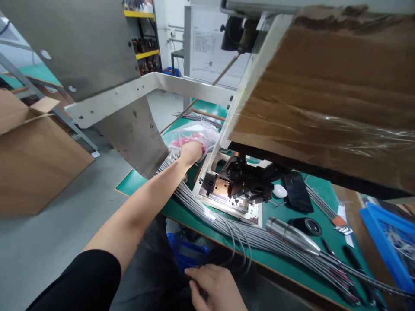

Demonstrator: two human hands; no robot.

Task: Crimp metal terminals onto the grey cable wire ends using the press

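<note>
My left hand (192, 151) reaches into a clear plastic bag (207, 129) of small pink pieces (181, 141) on the far side of the green table. Its fingers are hidden among the pieces and plastic. Low in front of my lap is my right hand (215, 283), thumb apart from the fingers, with nothing visible in it. Between my arm and the press runs a long bundle of grey cables (207, 214), tied with clear wrap; a few strands loop over the table edge near my right hand.
A black-and-metal press (241, 181) stands on a white base, under a cardboard-covered panel (324, 95). A bent metal guard (136, 134) juts out at left. On the green table (275, 220) lie a metal cylinder (292, 235) and a black phone-like slab (298, 192). A blue bin (382, 242) is at right.
</note>
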